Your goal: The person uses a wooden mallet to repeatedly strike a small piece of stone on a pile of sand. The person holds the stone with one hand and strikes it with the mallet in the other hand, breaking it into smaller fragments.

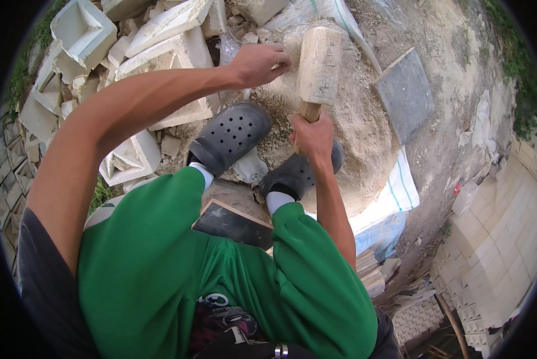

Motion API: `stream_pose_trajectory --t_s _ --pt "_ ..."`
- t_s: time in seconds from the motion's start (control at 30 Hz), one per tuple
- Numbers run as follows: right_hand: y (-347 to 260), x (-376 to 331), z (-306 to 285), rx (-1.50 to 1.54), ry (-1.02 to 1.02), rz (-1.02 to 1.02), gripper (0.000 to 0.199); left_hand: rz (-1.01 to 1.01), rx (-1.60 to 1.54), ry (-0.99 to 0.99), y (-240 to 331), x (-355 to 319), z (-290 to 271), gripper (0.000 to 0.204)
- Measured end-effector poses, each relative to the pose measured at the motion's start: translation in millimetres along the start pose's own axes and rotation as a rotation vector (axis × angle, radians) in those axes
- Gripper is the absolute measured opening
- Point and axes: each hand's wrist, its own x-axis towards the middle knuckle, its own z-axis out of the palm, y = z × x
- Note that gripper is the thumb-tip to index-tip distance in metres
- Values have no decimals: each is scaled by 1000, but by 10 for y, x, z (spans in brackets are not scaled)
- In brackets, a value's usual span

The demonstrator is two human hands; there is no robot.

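My right hand (314, 135) is wrapped around the short handle of a wooden mallet (321, 67), with the thick pale head raised beyond the fist. The mallet head hangs over a mound of crushed whitish rubble (361, 119). My left hand (261, 64) hovers to the left of the mallet head, fingers loosely bent and apart, with nothing visible in them. Below it, my feet in dark grey clogs (232, 135) stand at the near side of the rubble. A clear plastic scrap (228, 48) lies near my left wrist.
Broken white molded blocks (173, 60) are heaped at the left. A flat grey slab (405, 94) lies right of the mound. White woven sheeting (402, 185) shows under the mound's edge. A dark board (232, 224) lies between my legs, and pale tiles (496, 239) stand far right.
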Motion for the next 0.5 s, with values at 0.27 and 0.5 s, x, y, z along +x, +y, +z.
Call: stream_pose_trajectory --t_s 0.27,0.5 --pt "331 46 47 -128 -87 -124 24 22 -4 64 -69 -133 -57 12" --pt "328 -29 84 -122 7 -189 22 -8 -3 9 -145 -248 -87 15"
